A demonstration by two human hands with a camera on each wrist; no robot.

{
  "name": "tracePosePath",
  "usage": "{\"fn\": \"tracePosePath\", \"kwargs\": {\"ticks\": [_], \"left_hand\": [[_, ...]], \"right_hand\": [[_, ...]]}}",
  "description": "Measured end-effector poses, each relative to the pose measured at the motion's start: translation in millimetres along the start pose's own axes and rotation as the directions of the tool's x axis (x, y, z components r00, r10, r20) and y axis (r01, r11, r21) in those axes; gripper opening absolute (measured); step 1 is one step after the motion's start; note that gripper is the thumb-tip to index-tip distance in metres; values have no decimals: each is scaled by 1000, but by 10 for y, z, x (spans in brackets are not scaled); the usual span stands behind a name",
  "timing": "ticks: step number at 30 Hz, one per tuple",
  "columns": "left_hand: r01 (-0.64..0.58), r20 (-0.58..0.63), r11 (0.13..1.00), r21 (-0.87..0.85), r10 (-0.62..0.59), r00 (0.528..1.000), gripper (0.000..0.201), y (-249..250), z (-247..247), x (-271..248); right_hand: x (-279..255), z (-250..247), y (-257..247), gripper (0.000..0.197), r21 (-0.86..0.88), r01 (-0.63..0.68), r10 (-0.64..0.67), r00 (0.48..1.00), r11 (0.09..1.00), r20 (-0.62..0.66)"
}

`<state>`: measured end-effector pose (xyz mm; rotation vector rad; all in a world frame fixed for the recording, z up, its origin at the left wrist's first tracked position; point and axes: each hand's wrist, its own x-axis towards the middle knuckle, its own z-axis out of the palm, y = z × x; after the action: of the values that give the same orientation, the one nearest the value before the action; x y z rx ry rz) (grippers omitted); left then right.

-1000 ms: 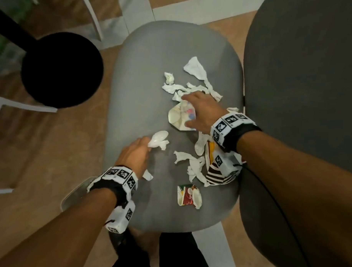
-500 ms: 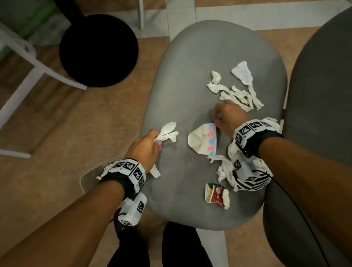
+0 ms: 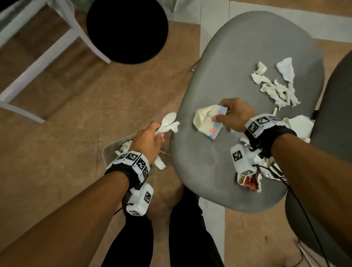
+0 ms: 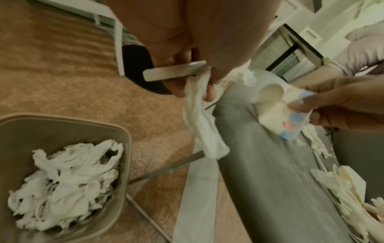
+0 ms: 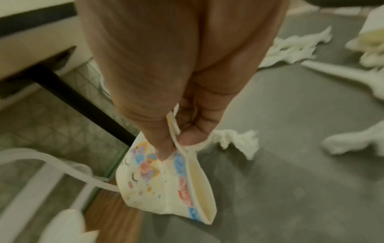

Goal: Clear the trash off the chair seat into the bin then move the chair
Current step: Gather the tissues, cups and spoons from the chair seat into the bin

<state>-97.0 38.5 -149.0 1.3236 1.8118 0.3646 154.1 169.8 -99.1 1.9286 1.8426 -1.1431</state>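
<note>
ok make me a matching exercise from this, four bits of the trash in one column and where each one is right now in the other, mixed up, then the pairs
Things:
1. white plastic spoon
2. flattened paper cup with the unicorn print
3. red and white wrapper
4. heap of crumpled tissues

Places:
A. inside the bin
B. pinched in the right hand above the chair seat
C. lying at the near edge of the chair seat
D. held with a tissue in the left hand, off the seat's left side

Pairs: 1-D, 2-B, 3-C, 4-A
</note>
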Motion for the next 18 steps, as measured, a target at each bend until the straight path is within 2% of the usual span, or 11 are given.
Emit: {"fn": "tracePosePath", "kwargs": {"ticks": [3, 5, 7, 10, 14, 16, 18], "left_hand": [[49, -27, 996, -79, -51, 998, 11, -247, -30, -79], [129, -20, 975, -182, -135, 991, 12, -495, -44, -120], [231, -16, 926, -298, -247, 969, 10, -738, -92, -185], [364, -2, 863, -351, -389, 921, 11, -1163, -164, -283], [486, -9, 843, -232, -501, 865, 16, -1819, -98, -382], [532, 1, 825, -190, -542, 840, 21, -2076, 8, -408], [524, 37, 812, -256, -533, 845, 26, -2228, 124, -405]], "right_hand": [[-137, 230, -561, 13, 163, 110, -112, 994, 981, 3], [-178, 527, -915, 13, 232, 157, -170, 985, 960, 38], [-178, 910, -1222, 14, 288, 149, -175, 982, 946, 67], [-120, 1579, -1490, 20, 377, 37, -93, 987, 925, 132], [46, 2427, -1451, 21, 432, -114, 31, 980, 895, 195], [138, 2764, -1353, 34, 438, -188, 98, 970, 879, 221], [186, 3001, -1257, 53, 448, -226, 129, 963, 865, 236]]}}
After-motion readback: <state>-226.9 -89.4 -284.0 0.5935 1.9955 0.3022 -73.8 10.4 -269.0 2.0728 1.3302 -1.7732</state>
